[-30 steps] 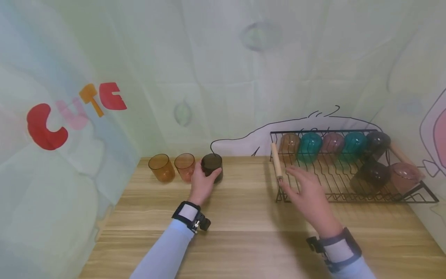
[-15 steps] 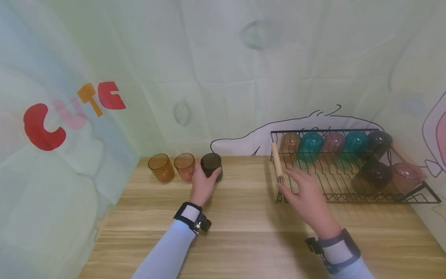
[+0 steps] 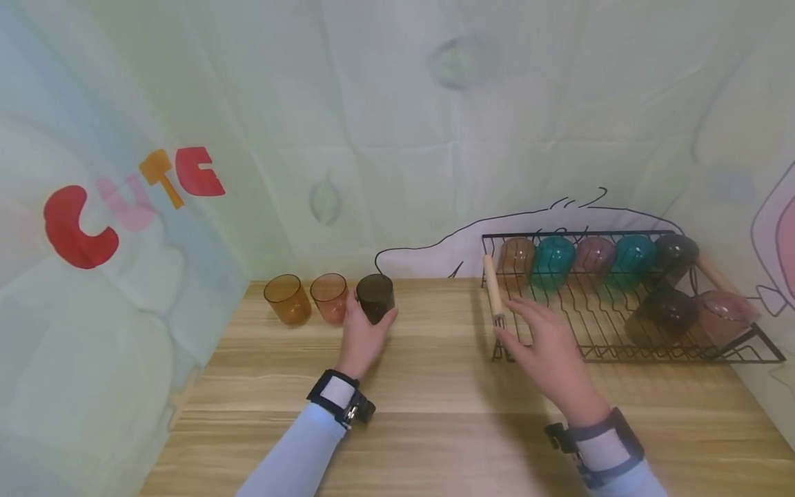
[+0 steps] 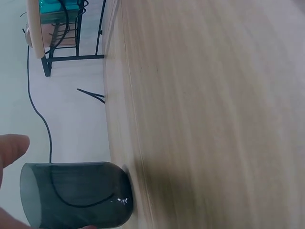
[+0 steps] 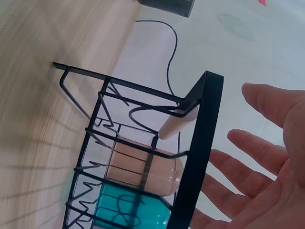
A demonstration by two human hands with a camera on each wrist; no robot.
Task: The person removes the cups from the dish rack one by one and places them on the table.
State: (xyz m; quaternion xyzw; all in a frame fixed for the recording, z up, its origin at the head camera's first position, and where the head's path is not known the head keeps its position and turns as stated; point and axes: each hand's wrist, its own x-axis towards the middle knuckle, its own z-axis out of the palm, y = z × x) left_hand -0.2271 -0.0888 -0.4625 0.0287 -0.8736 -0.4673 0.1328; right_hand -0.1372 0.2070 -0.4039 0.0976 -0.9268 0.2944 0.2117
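A smoky grey glass (image 3: 376, 295) stands upright, mouth up, at the right end of a short row by the wall. My left hand (image 3: 362, 339) is loosely around its near side, thumb spread off to the right. In the left wrist view a gap shows between the thumb (image 4: 11, 149) and the glass (image 4: 78, 193), while the fingers lie along its other side. My right hand (image 3: 549, 362) hovers with fingers spread over the left end of the black wire rack (image 3: 596, 351), close to its wooden handle (image 3: 493, 284). Nothing is in that hand.
Left of the grey glass stand a pink glass (image 3: 330, 298) and an amber glass (image 3: 288, 300). Upside-down glasses fill the rack's back row, including a teal glass (image 3: 553, 262); a dark glass (image 3: 663, 316) and a pink glass (image 3: 723, 316) sit at front right.
My left thumb has moved off the grey glass, and the hand has drawn slightly back. The glass has shifted a little left. My right hand has barely moved.
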